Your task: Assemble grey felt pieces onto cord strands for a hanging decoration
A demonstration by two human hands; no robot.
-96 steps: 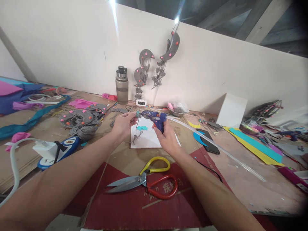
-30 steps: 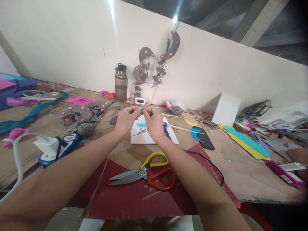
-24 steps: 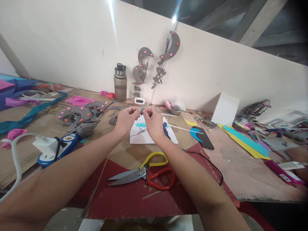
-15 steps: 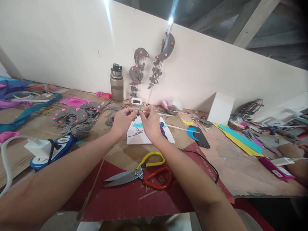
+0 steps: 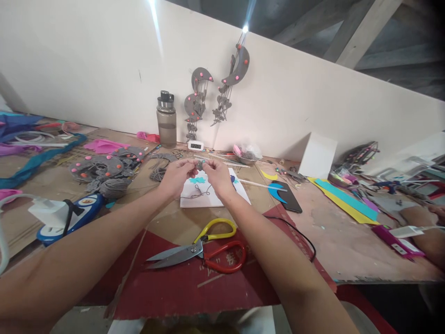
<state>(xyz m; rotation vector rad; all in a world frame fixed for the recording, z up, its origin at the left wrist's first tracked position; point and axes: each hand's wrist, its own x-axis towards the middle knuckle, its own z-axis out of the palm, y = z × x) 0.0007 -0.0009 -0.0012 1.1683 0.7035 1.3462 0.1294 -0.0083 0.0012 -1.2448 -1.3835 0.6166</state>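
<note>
A: Hands?
B: I've got my left hand (image 5: 177,175) and right hand (image 5: 216,177) raised close together over the white sheet of paper (image 5: 212,190), fingertips pinched on a small grey felt piece with a teal bit (image 5: 199,165) between them. Both are pinching it; too small to tell its exact shape.

A: String?
B: A thin grey string (image 5: 199,193) hangs from the piece and curls on the white paper. A teal flower cutout (image 5: 196,180) lies on the paper just under my hands.

A: Nearby?
B: Yellow-and-red handled scissors (image 5: 201,247) lie on the red cardboard sheet (image 5: 194,287), nearer me than the paper, blades pointing left. A black phone with a blue crescent cutout (image 5: 284,197) lies right of the paper. A pile of grey felt moons with pink dots (image 5: 104,168) sits on the left of the wooden tabletop (image 5: 333,241), well apart from my hands.

A: Back wall?
B: A grey water bottle (image 5: 166,119) stands upright against it, grey moon mobiles (image 5: 215,93) hanging beside it. Another person's arm (image 5: 422,232) is at the right edge.
</note>
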